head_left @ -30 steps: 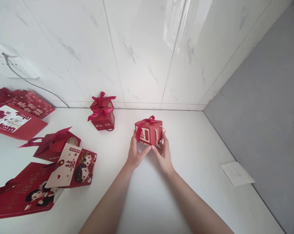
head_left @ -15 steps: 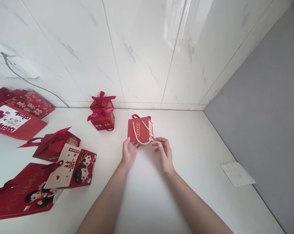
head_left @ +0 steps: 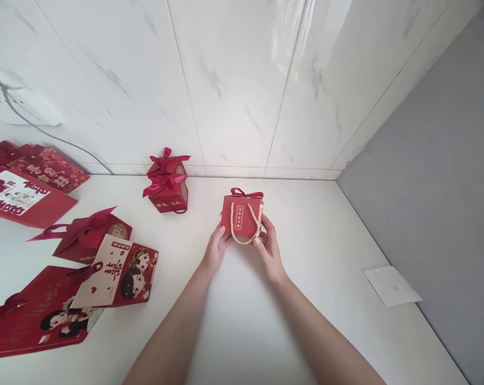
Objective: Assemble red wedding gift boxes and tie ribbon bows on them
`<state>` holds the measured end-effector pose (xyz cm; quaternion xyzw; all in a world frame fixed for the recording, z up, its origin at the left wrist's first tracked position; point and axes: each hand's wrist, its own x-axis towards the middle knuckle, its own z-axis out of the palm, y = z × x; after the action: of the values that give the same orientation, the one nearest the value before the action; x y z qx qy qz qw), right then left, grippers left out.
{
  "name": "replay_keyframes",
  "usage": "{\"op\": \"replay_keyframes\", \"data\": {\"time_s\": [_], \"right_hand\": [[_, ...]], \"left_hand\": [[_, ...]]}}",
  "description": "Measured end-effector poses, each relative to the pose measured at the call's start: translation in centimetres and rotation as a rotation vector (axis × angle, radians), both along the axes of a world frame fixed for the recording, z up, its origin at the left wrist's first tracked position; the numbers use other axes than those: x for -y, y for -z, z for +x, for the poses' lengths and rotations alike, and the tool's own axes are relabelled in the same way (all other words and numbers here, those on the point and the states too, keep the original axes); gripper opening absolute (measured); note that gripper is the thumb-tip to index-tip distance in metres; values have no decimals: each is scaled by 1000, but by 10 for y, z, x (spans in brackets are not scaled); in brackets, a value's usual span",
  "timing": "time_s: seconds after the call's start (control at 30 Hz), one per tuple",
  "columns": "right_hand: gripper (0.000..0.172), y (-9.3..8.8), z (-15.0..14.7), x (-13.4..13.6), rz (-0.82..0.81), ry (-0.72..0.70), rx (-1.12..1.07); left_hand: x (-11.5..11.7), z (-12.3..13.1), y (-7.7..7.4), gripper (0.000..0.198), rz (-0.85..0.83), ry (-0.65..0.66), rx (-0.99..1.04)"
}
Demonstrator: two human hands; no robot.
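Observation:
Between my hands is a small red gift box [head_left: 246, 216] with gold lettering on the side facing me. A twisted cream rope handle [head_left: 242, 241] hangs down over that side, and a red ribbon bow [head_left: 247, 193] shows at the far edge. My left hand [head_left: 216, 246] grips the lower left corner, thumb on the near face and fingers partly hidden underneath. On the right side, my right hand [head_left: 270, 248] is closed around the box, its thumb by the rope and its fingers behind the edge.
Two red ribbon-tied boxes [head_left: 168, 187] stand by the tiled wall. At left lie a cartoon-printed box [head_left: 116, 272], a dark red ribboned box [head_left: 92, 235], a large red bag [head_left: 37, 315] and several other red packages. A white square plate [head_left: 392, 286] sits at right, beside the grey wall.
The box has shifted right and turned slightly, so its right side shows less. My right hand has closed onto its right edge; before, its fingers were at a flap there.

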<state>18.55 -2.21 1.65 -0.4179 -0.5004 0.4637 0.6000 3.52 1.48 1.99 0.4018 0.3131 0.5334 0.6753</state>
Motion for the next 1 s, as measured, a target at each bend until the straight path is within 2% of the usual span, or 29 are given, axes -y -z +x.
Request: {"op": "replay_keyframes", "data": {"time_s": [0.13, 0.2, 0.27, 0.37, 0.5, 0.7, 0.87, 0.93, 1.0], "right_hand": [[74, 3, -4, 0, 30, 233, 119], [80, 2, -6, 1, 71, 297, 199], [83, 0, -7, 2, 130, 303, 280], [77, -1, -8, 6, 226, 252, 363], [65, -1, -9, 10, 294, 174, 369], [51, -6, -8, 10, 239, 74, 351], [25, -2, -9, 11, 188, 201, 302], [19, 1, -8, 9, 86, 248, 257], [19, 4, -5, 5, -43, 252, 176]], "left_hand": [[-2, 0, 6, 37, 29, -159, -128], [-1, -1, 8, 40, 30, -169, -143], [0, 0, 9, 49, 59, -114, -133], [1, -1, 6, 61, 107, -57, -150], [-2, -2, 2, 48, -19, -70, -70], [-6, -3, -5, 39, -149, -111, 139], [-6, -9, -9, 53, -286, -84, 307], [-7, -11, -9, 60, -337, -42, 353], [-7, -12, -7, 66, -362, 6, 379]]}}
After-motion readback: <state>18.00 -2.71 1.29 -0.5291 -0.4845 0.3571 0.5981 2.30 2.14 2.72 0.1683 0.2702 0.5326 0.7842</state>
